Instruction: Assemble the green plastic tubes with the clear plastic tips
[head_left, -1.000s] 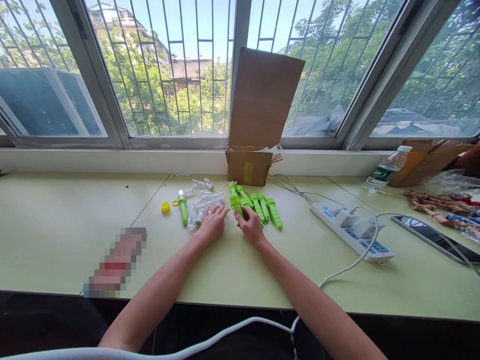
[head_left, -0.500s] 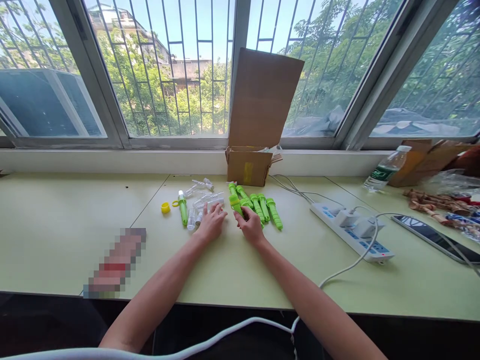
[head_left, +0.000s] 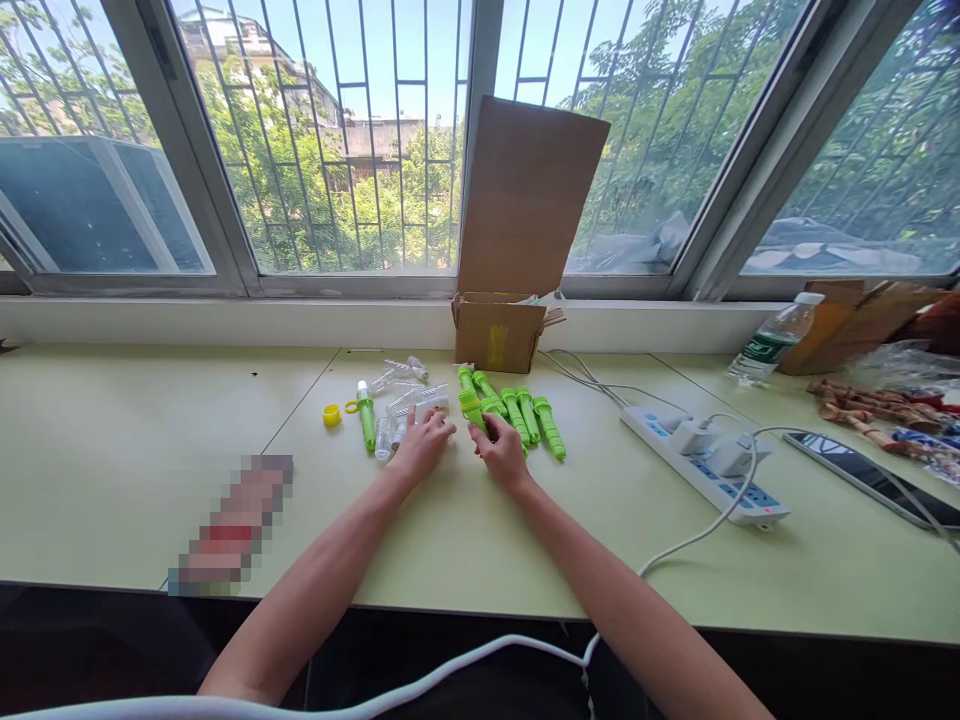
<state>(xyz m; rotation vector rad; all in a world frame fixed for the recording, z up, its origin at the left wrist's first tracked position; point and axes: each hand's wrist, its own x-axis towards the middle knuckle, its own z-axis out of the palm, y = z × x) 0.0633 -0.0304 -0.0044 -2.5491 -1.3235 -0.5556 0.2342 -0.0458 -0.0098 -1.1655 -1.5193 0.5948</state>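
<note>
My right hand (head_left: 501, 452) is closed around a bright green plastic tube with a cap (head_left: 470, 403), its capped end tilted up and away from me. My left hand (head_left: 424, 442) lies palm down with its fingers loosely apart, at the near edge of a pile of clear plastic tubes (head_left: 409, 400); whether it touches them I cannot tell. Left of that pile is another green tube (head_left: 366, 418) with a white top and a yellow ring. Beside it sits a yellow cap (head_left: 331, 414). Several green ribbed tubes (head_left: 529, 415) lie together just right of my right hand.
An open cardboard box (head_left: 499, 335) stands against the window sill. To the right are a white power strip (head_left: 705, 465) with cables, a phone (head_left: 862, 475) and a plastic bottle (head_left: 776, 335). A blurred-out flat item (head_left: 232, 525) lies at the left front.
</note>
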